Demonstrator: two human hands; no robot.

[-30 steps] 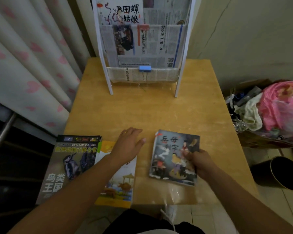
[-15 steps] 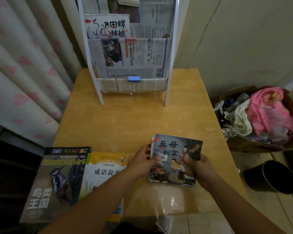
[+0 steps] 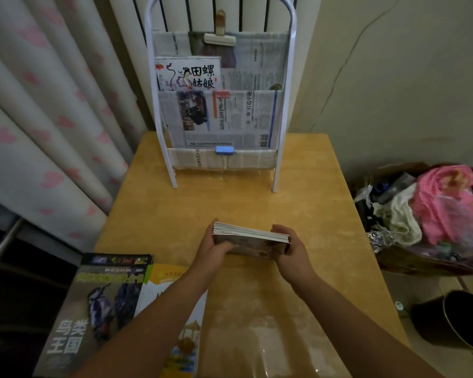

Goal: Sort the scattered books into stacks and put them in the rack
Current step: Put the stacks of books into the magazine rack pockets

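A thin stack of small books (image 3: 253, 237) stands on edge above the wooden table (image 3: 246, 203), page edges facing up. My left hand (image 3: 212, 248) grips its left end and my right hand (image 3: 291, 251) grips its right end. The white wire rack (image 3: 281, 126) stands at the table's far edge, lined with newspaper, with a white picture book (image 3: 187, 73) in its upper pocket. A dark bird book (image 3: 96, 309) and a yellow story book (image 3: 175, 317) lie side by side at the front left, partly under my left forearm.
A blue binder clip (image 3: 224, 150) pinches the rack's lower newspaper pocket. A curtain with pink hearts (image 3: 38, 118) hangs at the left. A cardboard box of clothes (image 3: 432, 214) and a dark bin (image 3: 456, 320) sit on the floor to the right.
My left hand came off the yellow book and took the small book stack's left side. Both hands lifted the stack from lying flat to standing on edge, and the view tilted up.
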